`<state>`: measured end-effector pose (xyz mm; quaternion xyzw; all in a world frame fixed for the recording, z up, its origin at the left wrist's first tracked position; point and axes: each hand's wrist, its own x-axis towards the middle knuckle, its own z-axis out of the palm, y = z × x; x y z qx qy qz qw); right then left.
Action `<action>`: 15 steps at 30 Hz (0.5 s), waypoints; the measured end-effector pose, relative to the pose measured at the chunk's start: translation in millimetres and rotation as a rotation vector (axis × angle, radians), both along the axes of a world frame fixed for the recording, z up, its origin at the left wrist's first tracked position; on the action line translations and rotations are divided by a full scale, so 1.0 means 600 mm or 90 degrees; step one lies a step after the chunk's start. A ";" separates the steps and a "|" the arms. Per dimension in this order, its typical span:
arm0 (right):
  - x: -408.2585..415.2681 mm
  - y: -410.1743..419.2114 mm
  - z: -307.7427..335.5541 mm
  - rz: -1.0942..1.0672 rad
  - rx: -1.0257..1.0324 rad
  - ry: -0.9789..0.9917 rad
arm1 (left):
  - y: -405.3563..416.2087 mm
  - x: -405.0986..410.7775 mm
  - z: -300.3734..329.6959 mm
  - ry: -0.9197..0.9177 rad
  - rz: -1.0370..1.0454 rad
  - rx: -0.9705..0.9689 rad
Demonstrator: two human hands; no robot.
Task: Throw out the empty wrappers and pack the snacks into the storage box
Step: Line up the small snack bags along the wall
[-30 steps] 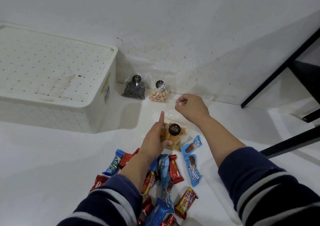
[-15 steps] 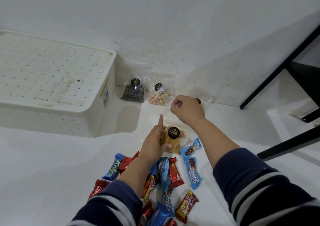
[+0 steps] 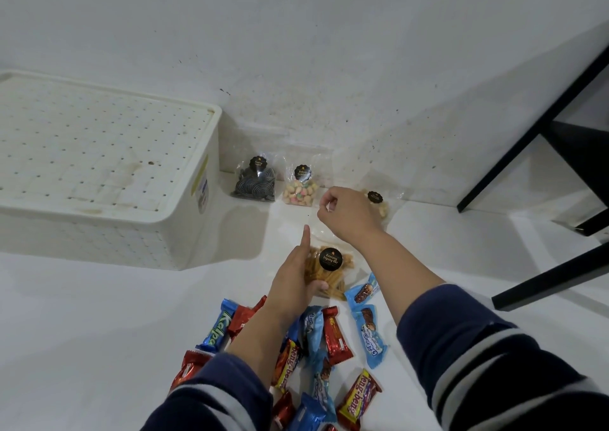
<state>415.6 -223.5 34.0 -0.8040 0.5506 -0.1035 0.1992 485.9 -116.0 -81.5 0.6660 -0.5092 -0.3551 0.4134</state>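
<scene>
A clear bag of golden sticks [image 3: 331,274] with a round black label stands on the white floor. My left hand [image 3: 291,284] grips its left side, forefinger pointing up. My right hand [image 3: 349,213] is curled just above it and seems to pinch the bag's clear top. Against the wall stand a bag of black swirl biscuits [image 3: 255,185], a bag of pastel puffs [image 3: 300,191] and a third bag [image 3: 379,204], partly hidden behind my right hand. Several wrapped chocolate bars [image 3: 333,331] lie in a heap under my forearms. The white storage box [image 3: 184,226] sits at the left with its dotted lid on.
Black metal furniture legs [image 3: 527,153] slant across the right side, with another bar [image 3: 553,275] lower down. The white wall rises right behind the bags.
My right hand has risen away from the stick bag toward the wall, uncovering the third bag behind it. My left hand keeps its grip on the stick bag.
</scene>
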 end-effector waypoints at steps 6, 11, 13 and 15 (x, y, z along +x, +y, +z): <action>0.000 0.001 0.004 0.001 -0.011 0.003 | -0.001 0.000 0.002 -0.005 -0.004 0.003; -0.018 -0.009 0.013 0.015 0.027 0.023 | -0.002 0.005 0.005 0.005 -0.002 0.007; -0.034 -0.016 0.014 0.009 0.042 0.006 | -0.005 0.009 0.005 0.017 0.002 0.013; -0.047 -0.020 0.013 0.008 0.050 -0.017 | -0.008 0.011 0.004 0.008 -0.006 0.016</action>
